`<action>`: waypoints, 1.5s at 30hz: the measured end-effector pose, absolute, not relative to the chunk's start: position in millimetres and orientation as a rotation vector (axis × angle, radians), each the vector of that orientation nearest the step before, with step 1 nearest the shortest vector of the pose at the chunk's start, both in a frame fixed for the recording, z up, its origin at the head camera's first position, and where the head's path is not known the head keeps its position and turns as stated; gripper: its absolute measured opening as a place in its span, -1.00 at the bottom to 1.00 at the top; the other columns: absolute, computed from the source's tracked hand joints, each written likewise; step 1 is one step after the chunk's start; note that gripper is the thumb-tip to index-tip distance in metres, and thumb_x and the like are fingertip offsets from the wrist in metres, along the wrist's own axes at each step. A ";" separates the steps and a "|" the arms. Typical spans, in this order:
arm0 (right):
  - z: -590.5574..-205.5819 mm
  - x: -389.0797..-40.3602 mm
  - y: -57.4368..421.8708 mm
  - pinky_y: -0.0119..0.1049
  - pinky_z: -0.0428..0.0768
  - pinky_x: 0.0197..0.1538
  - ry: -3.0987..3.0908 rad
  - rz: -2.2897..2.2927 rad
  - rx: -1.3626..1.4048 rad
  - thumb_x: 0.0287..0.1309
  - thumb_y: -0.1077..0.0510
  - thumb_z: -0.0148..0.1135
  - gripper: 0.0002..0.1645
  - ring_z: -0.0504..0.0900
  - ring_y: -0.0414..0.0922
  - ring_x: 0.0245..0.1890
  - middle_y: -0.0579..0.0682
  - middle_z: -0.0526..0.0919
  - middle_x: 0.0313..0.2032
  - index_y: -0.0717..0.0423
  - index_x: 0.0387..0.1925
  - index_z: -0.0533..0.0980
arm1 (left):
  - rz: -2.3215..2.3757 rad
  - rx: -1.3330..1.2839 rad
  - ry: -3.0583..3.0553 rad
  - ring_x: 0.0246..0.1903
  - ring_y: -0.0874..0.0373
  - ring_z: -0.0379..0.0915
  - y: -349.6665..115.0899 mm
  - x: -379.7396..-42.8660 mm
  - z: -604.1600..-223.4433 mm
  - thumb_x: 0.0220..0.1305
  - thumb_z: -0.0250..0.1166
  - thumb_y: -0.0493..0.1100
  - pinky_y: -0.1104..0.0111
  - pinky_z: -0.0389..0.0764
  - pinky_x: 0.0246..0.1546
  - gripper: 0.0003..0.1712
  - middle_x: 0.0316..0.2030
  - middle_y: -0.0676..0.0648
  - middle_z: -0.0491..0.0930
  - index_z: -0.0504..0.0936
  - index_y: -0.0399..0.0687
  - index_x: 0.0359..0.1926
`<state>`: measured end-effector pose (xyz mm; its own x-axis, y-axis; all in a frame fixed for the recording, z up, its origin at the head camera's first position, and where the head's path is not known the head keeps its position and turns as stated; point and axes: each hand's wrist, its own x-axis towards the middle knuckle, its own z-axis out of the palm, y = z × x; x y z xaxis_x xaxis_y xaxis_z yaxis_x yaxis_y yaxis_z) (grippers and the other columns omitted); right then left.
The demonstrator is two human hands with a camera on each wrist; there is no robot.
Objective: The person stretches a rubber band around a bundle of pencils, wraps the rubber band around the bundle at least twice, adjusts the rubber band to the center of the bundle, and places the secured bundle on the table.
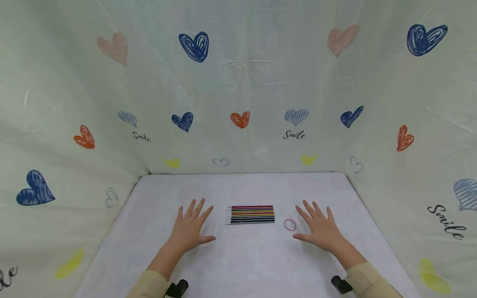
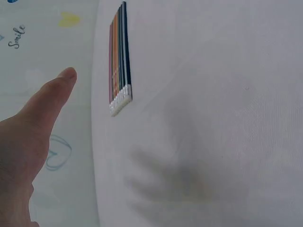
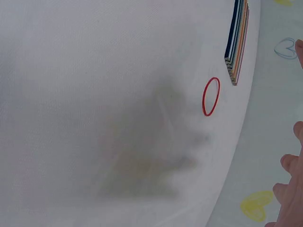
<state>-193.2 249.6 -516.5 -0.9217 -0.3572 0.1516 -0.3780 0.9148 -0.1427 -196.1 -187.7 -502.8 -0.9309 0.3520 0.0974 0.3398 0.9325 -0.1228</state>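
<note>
Your row of slim, straight pencils, dark-bodied with red and yellow among them (image 1: pixel 252 215), lies flat on the white cloth-like tabletop (image 1: pixel 246 265); use it as landmark. Pencils sit side by side, parallel, whitish ends (image 1: pixel 228 215) all lined up on the row's left, probably laid so each one can be seen and none rolls across another. Just beside the row's right end, apart from it, lies a thin red loop, rubber-band-like (image 1: pixel 285 223); likely set off to that side so it doesn't get lost against the coloured barrels. Your left hand (image 1: pixel 190 227) is left of the row, your right hand (image 1: pixel 321 229) right of it, past the loop, its thumb near the loop but seemingly not touching. Both hands: fingers straight and fanned, thumbs turned in toward the row, grasping nothing. Soft shadows (image 2: pixel 170 175) in both wrist views suggest the palms are raised off the surface; exact height can't be told. Hands well apart like this leave pencils and loop unblocked from above. Beyond the row hangs an off-white sheet printed with hearts and "Smile" (image 1: pixel 238 82), presumably a plain backdrop.
</note>
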 end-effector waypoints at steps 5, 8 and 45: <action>-519.5 -198.4 240.2 0.44 -0.16 0.25 -2.950 0.289 0.584 -0.07 -0.44 0.33 0.13 0.05 0.25 0.41 0.15 0.14 0.44 0.00 0.44 0.23 | 0.144 -0.544 -2.972 0.42 -0.25 -0.09 -178.3 -200.8 -500.9 -0.19 0.37 0.55 -0.28 0.03 0.24 0.22 0.46 -0.20 0.04 0.23 0.12 0.45; -520.7 -201.2 232.9 0.43 -0.11 0.25 -2.944 0.326 0.599 -0.09 -0.44 0.35 0.14 0.12 0.24 0.39 0.14 0.18 0.43 0.02 0.43 0.24 | 0.116 -0.532 -2.976 0.40 -0.25 -0.02 -171.5 -203.3 -500.7 -0.24 0.44 0.51 -0.27 0.06 0.24 0.24 0.44 -0.20 0.10 0.24 0.13 0.44; -578.3 -260.5 164.7 0.16 0.24 0.27 -2.772 1.514 0.189 -0.22 0.05 0.64 -0.10 0.31 0.11 0.29 0.06 0.48 0.21 0.05 0.23 0.45 | -0.747 -0.352 -2.957 0.02 -0.09 0.38 -121.6 -260.4 -556.3 -0.23 0.66 0.06 0.07 0.43 0.08 -0.11 0.00 -0.13 0.52 0.49 -0.12 0.14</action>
<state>-260.5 164.7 -578.3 -0.9926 -0.1154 0.0379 -0.0942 0.5350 -0.8396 -260.4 -121.6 -556.3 -0.9712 0.2033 0.1244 0.2380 0.8556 0.4596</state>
